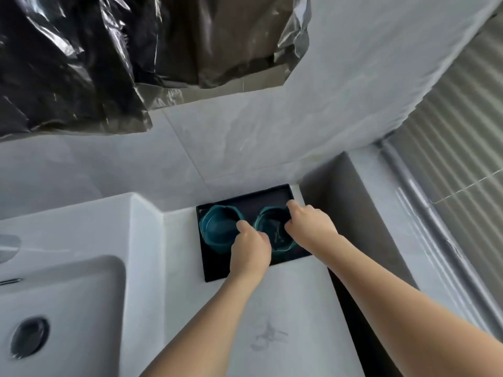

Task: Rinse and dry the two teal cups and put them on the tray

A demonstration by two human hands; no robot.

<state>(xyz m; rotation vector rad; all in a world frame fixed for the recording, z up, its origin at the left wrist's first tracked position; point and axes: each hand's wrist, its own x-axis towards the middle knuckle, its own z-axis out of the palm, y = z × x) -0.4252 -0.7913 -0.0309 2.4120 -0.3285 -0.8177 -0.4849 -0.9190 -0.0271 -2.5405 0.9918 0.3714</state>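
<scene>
Two teal cups stand upright side by side on a black tray (217, 270) at the back of the white counter. My left hand (250, 250) grips the near right rim of the left cup (216, 229), thumb over its edge. My right hand (310, 227) grips the right rim of the right cup (272, 227), fingers curled round its far side. Both cups look empty inside.
A white sink basin (68, 308) with a dark drain (28, 337) lies to the left, a chrome tap (8, 247) at the far left edge. Black plastic sheeting (81, 63) hangs on the tiled wall above. A window ledge (381, 213) runs along the right.
</scene>
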